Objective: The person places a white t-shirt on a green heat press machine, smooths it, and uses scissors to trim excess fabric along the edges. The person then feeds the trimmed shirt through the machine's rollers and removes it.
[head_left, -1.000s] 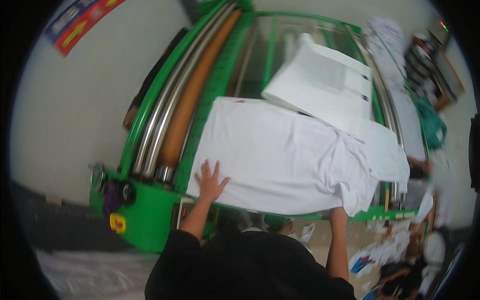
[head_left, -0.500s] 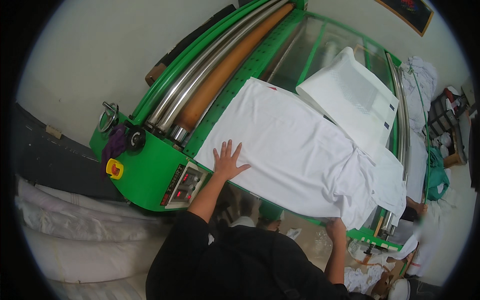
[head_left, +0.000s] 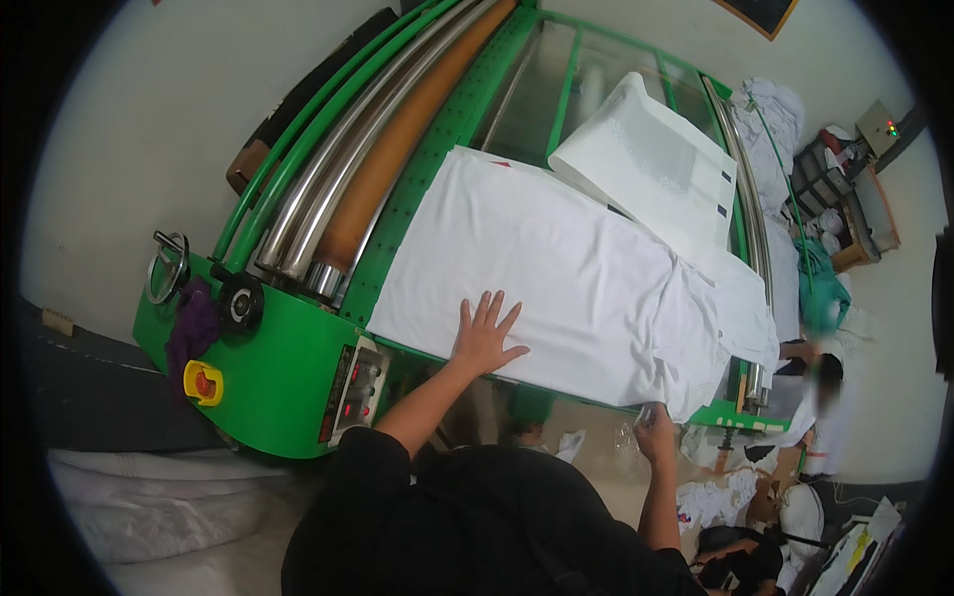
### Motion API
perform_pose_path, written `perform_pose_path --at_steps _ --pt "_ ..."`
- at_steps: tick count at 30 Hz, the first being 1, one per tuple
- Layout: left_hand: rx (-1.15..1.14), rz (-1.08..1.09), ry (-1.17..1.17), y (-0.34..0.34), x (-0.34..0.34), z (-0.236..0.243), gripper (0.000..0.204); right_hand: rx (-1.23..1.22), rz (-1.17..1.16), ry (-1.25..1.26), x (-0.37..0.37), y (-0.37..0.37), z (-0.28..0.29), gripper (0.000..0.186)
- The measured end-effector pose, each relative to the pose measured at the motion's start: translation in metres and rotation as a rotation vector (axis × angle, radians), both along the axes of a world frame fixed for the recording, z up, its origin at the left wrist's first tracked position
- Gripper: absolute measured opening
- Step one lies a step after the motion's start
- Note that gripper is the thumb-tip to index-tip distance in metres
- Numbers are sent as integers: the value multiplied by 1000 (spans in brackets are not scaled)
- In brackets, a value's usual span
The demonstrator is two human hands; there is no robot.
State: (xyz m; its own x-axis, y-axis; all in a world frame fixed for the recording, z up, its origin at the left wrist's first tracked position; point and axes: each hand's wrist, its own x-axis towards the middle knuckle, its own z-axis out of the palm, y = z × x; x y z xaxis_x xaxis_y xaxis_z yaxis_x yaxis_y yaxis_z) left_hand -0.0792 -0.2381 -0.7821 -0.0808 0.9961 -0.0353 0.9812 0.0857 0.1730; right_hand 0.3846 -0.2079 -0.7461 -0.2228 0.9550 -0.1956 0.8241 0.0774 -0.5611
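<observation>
Head view, white cloth [head_left: 542, 248], beneath left hand [head_left: 486, 338]

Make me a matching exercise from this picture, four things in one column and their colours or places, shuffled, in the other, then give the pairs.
Things:
1. Left hand
2. Right hand
3. Thickest roller
4. Machine frame

Colours or places:
A. Green
B. At the near edge of the white fabric
C. Orange-brown
D. Spread on top of the white fabric

Pairs: 1-D, 2-B, 3-C, 4-A
</observation>
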Motion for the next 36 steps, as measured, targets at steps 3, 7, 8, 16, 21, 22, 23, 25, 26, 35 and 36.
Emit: perform_pose_path --at_steps 3,7,8,16,21,22,23,25,26,35,36 --pt "24 2 -26 -8 -1 0 108 -302 -212 350 -6 -47 11 75" --pt "16 -5 -95 -22 1 2 112 -545 -418 727 -23 -127 15 82" --pt "-42 -1 -85 -25 2 3 113 -594 -441 773 -27 -145 15 82" --pt "114 -578 -411 -31 28 -9 45 -646 -246 906 -62 -210 20 74" --pt "288 -549 -654 -11 35 -3 13 -653 -30 799 -78 -199 33 76" --pt "326 -506 -713 -10 36 0 12 -655 0 803 -83 -196 32 76" --pt "363 -461 -774 -10 37 4 11 -657 30 808 -87 -193 30 76" --pt "332 -443 -765 -12 38 11 11 -672 31 859 -101 -185 23 77" --pt "329 -433 -768 -13 37 14 11 -756 8 861 -108 -180 21 77" --pt "111 -212 -987 -29 25 12 66 -832 -36 1028 -156 -160 17 80" --pt "115 -214 -955 -31 24 10 70 -831 -53 1037 -159 -159 14 80"
